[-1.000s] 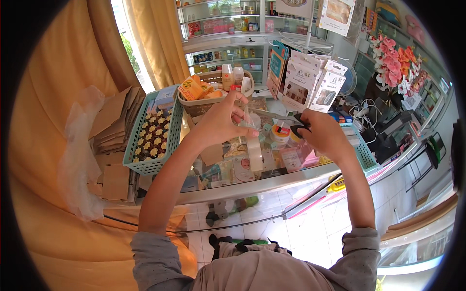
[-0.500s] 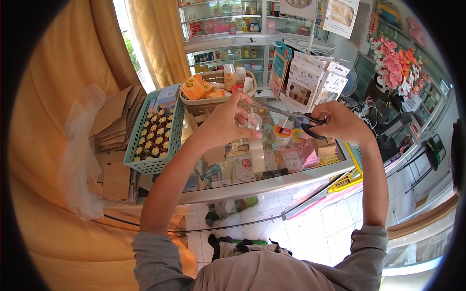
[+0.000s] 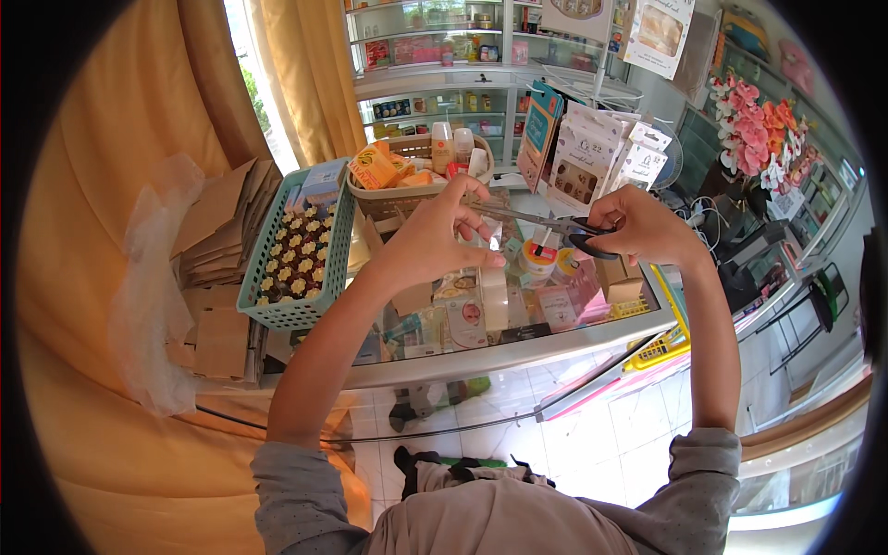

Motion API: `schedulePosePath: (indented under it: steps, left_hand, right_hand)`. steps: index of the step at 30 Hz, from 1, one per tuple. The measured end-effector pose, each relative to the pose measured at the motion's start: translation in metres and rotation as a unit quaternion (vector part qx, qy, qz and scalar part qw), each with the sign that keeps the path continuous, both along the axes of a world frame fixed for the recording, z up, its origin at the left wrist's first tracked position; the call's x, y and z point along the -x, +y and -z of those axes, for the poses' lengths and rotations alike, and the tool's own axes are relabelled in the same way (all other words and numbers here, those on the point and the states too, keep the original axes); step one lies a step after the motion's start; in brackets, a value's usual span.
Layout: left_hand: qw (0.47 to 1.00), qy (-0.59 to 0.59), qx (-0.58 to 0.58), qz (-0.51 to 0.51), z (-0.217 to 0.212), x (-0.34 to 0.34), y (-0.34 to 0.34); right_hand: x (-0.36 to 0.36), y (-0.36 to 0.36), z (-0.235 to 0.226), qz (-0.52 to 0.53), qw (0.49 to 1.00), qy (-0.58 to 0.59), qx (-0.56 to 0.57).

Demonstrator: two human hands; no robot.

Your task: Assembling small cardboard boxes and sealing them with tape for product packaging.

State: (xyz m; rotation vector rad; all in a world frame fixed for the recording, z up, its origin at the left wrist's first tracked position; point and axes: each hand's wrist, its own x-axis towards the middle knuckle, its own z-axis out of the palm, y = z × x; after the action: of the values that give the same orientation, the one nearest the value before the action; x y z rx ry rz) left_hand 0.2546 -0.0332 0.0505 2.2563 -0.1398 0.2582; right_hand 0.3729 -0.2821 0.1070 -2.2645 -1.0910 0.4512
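— Glass counter (image 3: 555, 347) under us, yellow curtains behind, shelves of small goods beyond. What do we hold?

— Our right hand (image 3: 647, 231) is closed through the black handles of the scissors (image 3: 555, 225), blades pointing left toward our other hand.

— And the left hand (image 3: 435, 236)?

— Fingers pinched on a clear strip (image 3: 493, 291) that hangs down below the grip; the blade tips sit just beside those fingers.

— What lies around?

— Left of the pinch, a teal basket (image 3: 264, 277) of small bottles; just beyond it, a beige basket (image 3: 407, 199).
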Motion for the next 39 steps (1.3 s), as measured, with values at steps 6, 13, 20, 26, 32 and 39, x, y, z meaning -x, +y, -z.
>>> schedulePosePath:
  steps: [6, 13, 20, 26, 32, 39]
  left_hand:
    - [1.000, 0.000, 0.008, 0.001, -0.001, 0.000, -0.001]
    - [1.000, -0.006, 0.009, 0.002, 0.000, 0.001, -0.002]
    - [1.000, -0.005, 0.006, 0.003, 0.002, 0.001, -0.001]
    - [1.000, -0.004, 0.011, 0.003, 0.001, 0.002, -0.001]
    - [1.000, -0.011, 0.008, 0.002, 0.002, 0.000, -0.003]
    - [1.000, -0.012, 0.005, -0.004, 0.002, 0.001, -0.004]
  right_hand:
    - [-0.001, 0.000, -0.002, 0.000, 1.000, 0.003, 0.005]
    - [0.000, 0.000, -0.002, 0.003, 1.000, -0.004, 0.015]
    - [0.000, 0.001, -0.004, -0.004, 1.000, -0.008, 0.012]
    - [-0.010, 0.001, 0.003, -0.021, 1.000, -0.007, -0.019]
    - [-0.013, 0.005, 0.010, -0.008, 0.995, -0.101, -0.005]
    - [-0.011, 0.010, 0.035, 0.051, 0.976, -0.210, 0.010]
